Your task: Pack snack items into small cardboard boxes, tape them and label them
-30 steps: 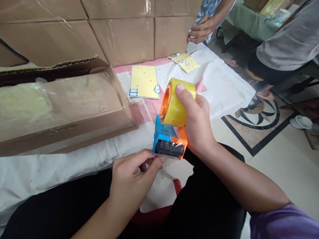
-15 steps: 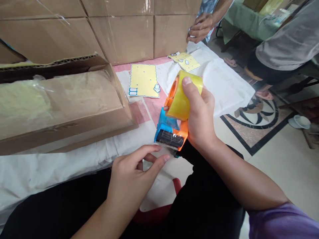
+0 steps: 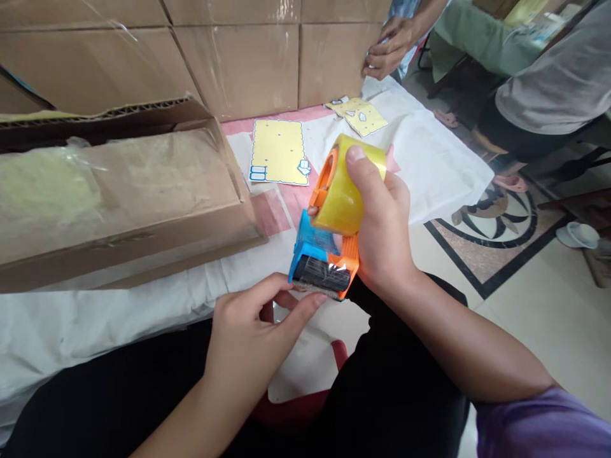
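Soft light leaves pale glare streaks on the stacked cartons (image 3: 238,70).

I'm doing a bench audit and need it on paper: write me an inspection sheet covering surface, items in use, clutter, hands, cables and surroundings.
Surface: white and pink cloth, wrinkled.
Items in use: blue-and-orange tape dispenser carrying a yellow tape roll.
Clutter: flat yellow card, a second yellow card beyond it, and an open box with wrapped contents.
Hands: right hand grips the dispenser; left hand is at its cutting end, but whether it pinches the tape cannot be told.
Cables: nothing seen near the hands; background too blurred to tell.
Surroundings: stacked boxes behind, a co-worker's hand beside them, another person in grey.
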`<move>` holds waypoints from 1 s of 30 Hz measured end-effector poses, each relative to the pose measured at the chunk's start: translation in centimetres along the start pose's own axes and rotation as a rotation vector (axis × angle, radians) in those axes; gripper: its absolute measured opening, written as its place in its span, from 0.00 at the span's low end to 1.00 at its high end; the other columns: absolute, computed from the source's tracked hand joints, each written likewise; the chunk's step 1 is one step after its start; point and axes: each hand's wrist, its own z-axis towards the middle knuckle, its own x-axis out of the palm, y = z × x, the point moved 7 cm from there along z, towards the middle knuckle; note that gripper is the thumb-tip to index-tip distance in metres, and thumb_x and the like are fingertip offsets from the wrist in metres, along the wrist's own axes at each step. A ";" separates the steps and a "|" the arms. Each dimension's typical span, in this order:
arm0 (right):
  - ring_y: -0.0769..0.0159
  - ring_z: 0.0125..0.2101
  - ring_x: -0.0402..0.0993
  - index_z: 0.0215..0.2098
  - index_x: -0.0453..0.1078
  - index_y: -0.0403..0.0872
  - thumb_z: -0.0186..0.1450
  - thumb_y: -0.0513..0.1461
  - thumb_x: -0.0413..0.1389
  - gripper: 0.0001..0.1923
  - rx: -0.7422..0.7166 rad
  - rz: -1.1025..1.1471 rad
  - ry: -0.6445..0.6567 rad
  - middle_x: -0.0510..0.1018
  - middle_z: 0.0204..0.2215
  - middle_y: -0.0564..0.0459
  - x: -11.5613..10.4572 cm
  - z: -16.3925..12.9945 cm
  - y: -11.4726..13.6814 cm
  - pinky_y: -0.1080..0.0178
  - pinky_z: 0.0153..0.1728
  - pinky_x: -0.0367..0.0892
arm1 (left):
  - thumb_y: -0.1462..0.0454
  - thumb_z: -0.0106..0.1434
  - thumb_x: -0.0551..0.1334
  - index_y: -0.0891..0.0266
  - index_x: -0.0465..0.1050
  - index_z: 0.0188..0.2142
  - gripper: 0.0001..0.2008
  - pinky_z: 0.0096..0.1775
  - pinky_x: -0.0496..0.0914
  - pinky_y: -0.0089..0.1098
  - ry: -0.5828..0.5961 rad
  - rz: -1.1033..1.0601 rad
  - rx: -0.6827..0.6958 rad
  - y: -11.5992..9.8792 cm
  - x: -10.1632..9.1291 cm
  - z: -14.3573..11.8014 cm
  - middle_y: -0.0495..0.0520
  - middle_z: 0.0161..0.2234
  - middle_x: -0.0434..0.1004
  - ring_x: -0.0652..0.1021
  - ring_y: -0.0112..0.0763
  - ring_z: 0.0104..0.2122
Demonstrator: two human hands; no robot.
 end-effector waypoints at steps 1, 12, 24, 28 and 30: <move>0.59 0.41 0.82 0.36 0.71 0.52 0.71 0.52 0.51 0.16 0.000 -0.024 -0.002 0.80 0.34 0.54 0.0 0.0 0.0 0.60 0.33 0.79 | 0.49 0.59 0.68 0.57 0.76 0.27 0.15 0.24 0.64 0.27 0.010 -0.010 -0.004 0.2 0.1 0.1 0.47 0.22 0.76 0.71 0.26 0.21; 0.53 0.41 0.82 0.39 0.70 0.49 0.70 0.60 0.45 0.26 -0.002 -0.145 0.036 0.78 0.34 0.50 0.2 -0.6 -0.1 0.57 0.31 0.80 | 0.54 0.56 0.69 0.58 0.74 0.22 0.13 0.23 0.62 0.26 0.017 -0.029 -0.044 0.5 -0.2 0.2 0.47 0.20 0.75 0.68 0.26 0.20; 0.53 0.41 0.81 0.39 0.70 0.49 0.69 0.60 0.49 0.24 -0.016 -0.089 0.010 0.77 0.31 0.51 0.2 -0.4 -0.4 0.55 0.34 0.80 | 0.53 0.59 0.66 0.58 0.74 0.22 0.15 0.20 0.59 0.26 0.022 -0.066 0.006 -0.3 0.0 0.1 0.46 0.17 0.70 0.64 0.23 0.17; 0.55 0.40 0.81 0.37 0.70 0.50 0.67 0.59 0.53 0.22 -0.003 0.009 -0.006 0.76 0.32 0.52 0.1 -0.5 -0.5 0.57 0.34 0.80 | 0.55 0.58 0.67 0.58 0.75 0.22 0.13 0.22 0.62 0.26 0.026 -0.073 -0.011 0.1 0.1 0.2 0.47 0.18 0.72 0.67 0.24 0.18; 0.56 0.40 0.81 0.36 0.69 0.50 0.67 0.58 0.53 0.21 0.001 0.027 -0.001 0.76 0.33 0.53 0.2 -0.6 -0.4 0.58 0.34 0.80 | 0.54 0.57 0.67 0.58 0.75 0.23 0.13 0.22 0.63 0.26 0.029 -0.079 -0.018 0.3 0.2 0.3 0.47 0.18 0.73 0.69 0.25 0.19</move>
